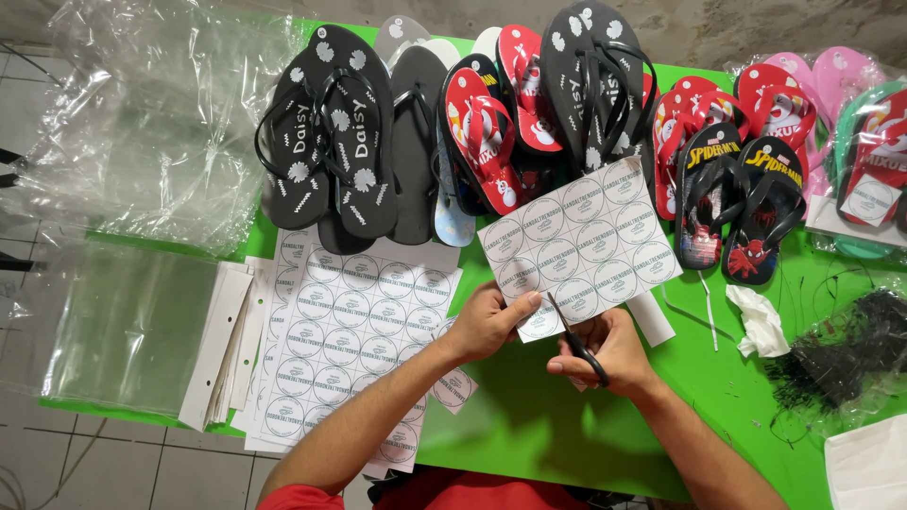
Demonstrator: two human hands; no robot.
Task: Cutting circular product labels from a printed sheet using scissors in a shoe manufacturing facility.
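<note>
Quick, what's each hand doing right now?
Left hand: closed on the white paper sheet of round printed labels, pinching its lower edge.
Right hand: closed around the black-handled scissors, blades at the sheet's edge.

Matt paper label sheet, metal scissors

Right hand hides the scissors' handles.

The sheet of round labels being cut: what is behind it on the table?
Behind the label sheet stand black flip-flops and red ones; their heel ends are covered by it. Bare green table shows below.
</note>
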